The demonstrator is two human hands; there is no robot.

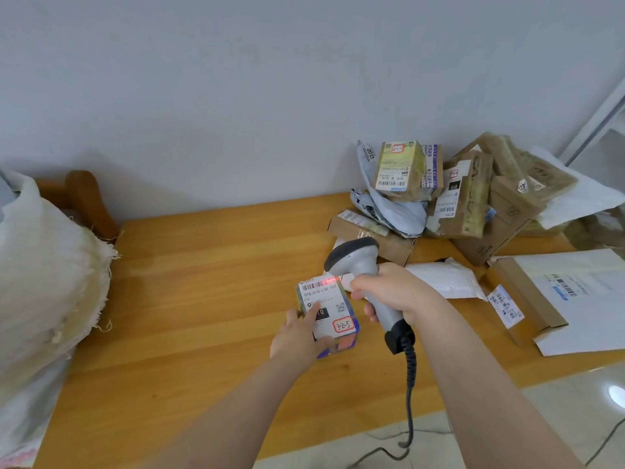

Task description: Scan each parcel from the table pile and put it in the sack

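My left hand (302,335) holds a small colourful box parcel (329,311) with a white shipping label, fingers and thumb curled round its left and lower edges, just above the wooden table (209,282). My right hand (389,294) grips the handle of a grey barcode scanner (362,265), whose head points down at the label. A red scan line glows across the barcode at the label's top. The pile of parcels (449,198) lies at the back right of the table. The white woven sack (47,275) stands at the left edge.
Flat white mailers and a cardboard envelope (554,296) lie at the table's right. The scanner's coiled cable (411,384) hangs over the front edge to the floor. A wooden chair back (88,198) stands behind the sack. A wall runs close behind the table.
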